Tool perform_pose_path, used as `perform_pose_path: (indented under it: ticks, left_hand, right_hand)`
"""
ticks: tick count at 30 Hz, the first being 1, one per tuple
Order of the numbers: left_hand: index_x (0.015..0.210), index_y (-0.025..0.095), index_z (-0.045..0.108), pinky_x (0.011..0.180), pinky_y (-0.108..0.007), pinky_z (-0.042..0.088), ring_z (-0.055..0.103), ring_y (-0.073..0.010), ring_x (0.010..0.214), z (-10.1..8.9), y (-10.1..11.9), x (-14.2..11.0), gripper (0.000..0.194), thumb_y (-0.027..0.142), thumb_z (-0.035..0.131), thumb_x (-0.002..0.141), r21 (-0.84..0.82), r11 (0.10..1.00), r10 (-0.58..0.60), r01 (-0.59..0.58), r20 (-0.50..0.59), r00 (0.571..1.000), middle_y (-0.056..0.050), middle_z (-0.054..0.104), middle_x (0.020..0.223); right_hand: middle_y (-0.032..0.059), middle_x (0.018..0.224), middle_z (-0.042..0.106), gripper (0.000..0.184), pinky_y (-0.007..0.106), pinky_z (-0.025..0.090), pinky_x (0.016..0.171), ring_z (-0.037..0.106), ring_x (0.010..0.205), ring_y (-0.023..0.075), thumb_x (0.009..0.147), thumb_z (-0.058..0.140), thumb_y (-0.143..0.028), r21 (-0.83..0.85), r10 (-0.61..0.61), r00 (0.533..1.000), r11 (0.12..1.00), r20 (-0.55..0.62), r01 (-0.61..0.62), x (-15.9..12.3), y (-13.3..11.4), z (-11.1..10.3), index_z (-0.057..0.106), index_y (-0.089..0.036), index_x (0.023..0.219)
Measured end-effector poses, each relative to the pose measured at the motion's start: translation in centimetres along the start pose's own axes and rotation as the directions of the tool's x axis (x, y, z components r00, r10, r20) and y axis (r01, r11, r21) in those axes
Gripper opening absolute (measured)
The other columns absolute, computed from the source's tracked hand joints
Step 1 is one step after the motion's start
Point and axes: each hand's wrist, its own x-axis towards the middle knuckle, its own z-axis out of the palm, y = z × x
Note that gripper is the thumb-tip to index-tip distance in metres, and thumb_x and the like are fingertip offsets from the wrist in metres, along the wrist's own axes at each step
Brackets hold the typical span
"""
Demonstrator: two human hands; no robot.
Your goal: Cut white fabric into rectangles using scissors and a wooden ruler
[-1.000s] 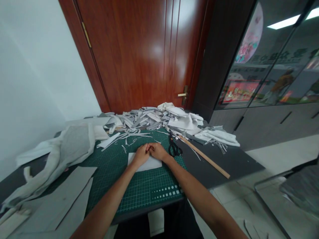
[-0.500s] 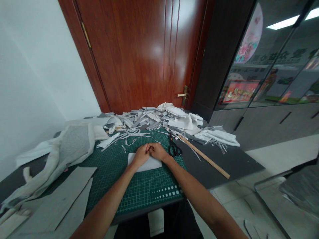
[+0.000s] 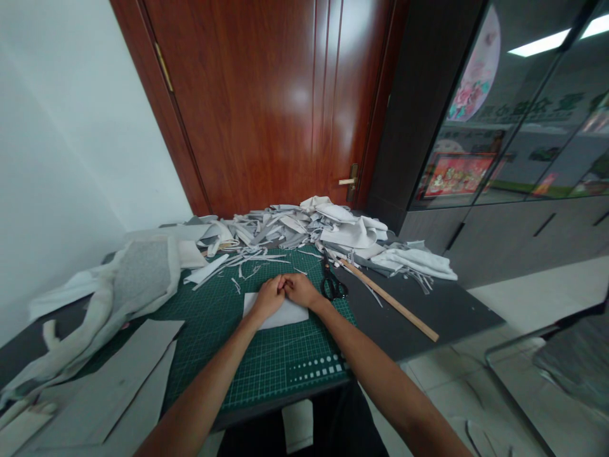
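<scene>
A pale grey rectangular piece point(image 3: 288, 317), fabric or board, lies flat on the green cutting mat point(image 3: 209, 336). Over its far edge, my left hand point(image 3: 269, 297) and my right hand point(image 3: 301, 289) meet with their fingertips together. Both hands are closed, fingers curled inward. Whatever is between the fingers, if anything, is hidden by the hands. Just right of my right hand lies a pair of black-handled scissors point(image 3: 333, 285), blades pointing away from me.
Heaped fabric scraps point(image 3: 295, 228) line the back of the table. A wooden strip point(image 3: 390, 301) slants across its dark right side. Padded grey-white fabric point(image 3: 143, 276) and flat grey sheets point(image 3: 128, 362) lie on the left. A chair point(image 3: 566, 355) stands at right.
</scene>
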Motion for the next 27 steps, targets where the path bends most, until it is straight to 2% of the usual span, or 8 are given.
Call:
perform_pose_path:
  ticks: [11, 15, 17, 20, 22, 23, 24, 27]
  left_hand:
    - [0.088, 0.021, 0.057, 0.089, -0.037, 0.051, 0.068, -0.0254, 0.093, 0.1, 0.0, -0.2, 0.023, 0.0, 0.049, 0.085, 0.016, 1.0, 0.008, -0.008, 0.012, 1.0, -0.007, 0.069, 0.09]
    - [0.097, 0.02, 0.062, 0.088, -0.034, 0.053, 0.07, -0.0227, 0.093, -0.3, 0.6, -0.9, 0.027, 0.0, 0.048, 0.086, -0.011, 0.998, 0.063, -0.063, 0.05, 0.997, -0.006, 0.07, 0.092]
    - [0.107, 0.021, 0.065, 0.087, -0.03, 0.053, 0.07, -0.0191, 0.091, -0.8, 1.0, -1.4, 0.034, -0.001, 0.049, 0.085, -0.028, 0.994, 0.108, -0.106, 0.077, 0.991, -0.003, 0.071, 0.094]
    - [0.119, 0.021, 0.064, 0.096, -0.03, 0.053, 0.069, -0.018, 0.103, -1.8, 1.0, -2.0, 0.045, -0.002, 0.048, 0.084, 0.011, 0.995, 0.102, -0.102, 0.032, 0.994, -0.005, 0.07, 0.111]
    - [0.124, 0.018, 0.063, 0.107, -0.038, 0.049, 0.064, -0.0238, 0.118, -2.3, 0.5, -2.1, 0.044, 0.002, 0.049, 0.086, 0.073, 0.996, 0.045, -0.042, -0.037, 0.998, -0.011, 0.066, 0.124]
    - [0.126, 0.015, 0.062, 0.111, -0.044, 0.046, 0.06, -0.0284, 0.126, -2.5, 0.1, -2.0, 0.042, 0.005, 0.051, 0.087, 0.103, 0.995, 0.011, -0.004, -0.068, 0.998, -0.015, 0.064, 0.13]
    - [0.128, 0.013, 0.061, 0.114, -0.05, 0.043, 0.055, -0.0332, 0.132, -2.7, -0.3, -1.8, 0.041, 0.009, 0.054, 0.088, 0.129, 0.991, -0.021, 0.033, -0.091, 0.996, -0.019, 0.061, 0.135]
    - [0.134, 0.011, 0.058, 0.117, -0.061, 0.036, 0.039, -0.043, 0.146, -3.2, -2.0, -0.6, 0.044, 0.018, 0.058, 0.091, 0.187, 0.976, -0.087, 0.111, -0.135, 0.987, -0.026, 0.046, 0.154]
  right_hand:
    - [-0.0006, 0.08, 0.075, 0.028, 0.021, 0.047, 0.073, 0.063, 0.07, 0.0142, 0.085, 0.054, 0.0, -0.028, 0.014, 1.0, 1.0, 0.023, -0.013, -0.2, -0.8, -0.4, 0.074, -0.02, 0.088]
    - [-0.0002, 0.086, 0.077, 0.023, 0.025, 0.048, 0.078, 0.069, 0.08, 0.0178, 0.09, 0.057, -0.011, -0.202, 0.079, 0.997, 0.977, 0.016, -0.075, -0.5, -1.9, -2.6, 0.076, -0.026, 0.09]
    - [0.0056, 0.098, 0.079, 0.023, 0.029, 0.049, 0.083, 0.071, 0.093, 0.0221, 0.095, 0.055, -0.02, -0.354, 0.209, 0.969, 0.903, -0.134, -0.244, -0.9, -2.3, -4.4, 0.076, -0.025, 0.102]
    - [0.0253, 0.127, 0.069, 0.038, 0.045, 0.046, 0.1, 0.063, 0.121, 0.0361, 0.098, 0.054, -0.032, -0.515, 0.408, 0.811, 0.629, -0.419, -0.582, -2.2, -1.9, -7.2, 0.069, -0.011, 0.126]
    - [0.0324, 0.14, 0.059, 0.057, 0.054, 0.042, 0.106, 0.054, 0.133, 0.0444, 0.097, 0.059, -0.046, -0.554, 0.551, 0.72, 0.472, -0.422, -0.686, -3.3, -1.1, -8.3, 0.062, -0.003, 0.135]
    - [0.0335, 0.145, 0.055, 0.062, 0.055, 0.04, 0.108, 0.051, 0.137, 0.0455, 0.097, 0.058, -0.049, -0.579, 0.584, 0.71, 0.442, -0.393, -0.685, -3.8, -0.7, -8.6, 0.061, -0.002, 0.137]
    - [0.0335, 0.148, 0.052, 0.062, 0.055, 0.038, 0.11, 0.049, 0.139, 0.0451, 0.098, 0.056, -0.049, -0.606, 0.588, 0.723, 0.441, -0.363, -0.662, -4.3, -0.3, -8.8, 0.06, -0.001, 0.137]
    - [0.0311, 0.146, 0.054, 0.054, 0.05, 0.035, 0.113, 0.049, 0.139, 0.0414, 0.1, 0.052, -0.041, -0.656, 0.542, 0.789, 0.488, -0.289, -0.575, -5.0, 0.7, -9.0, 0.061, -0.001, 0.134]
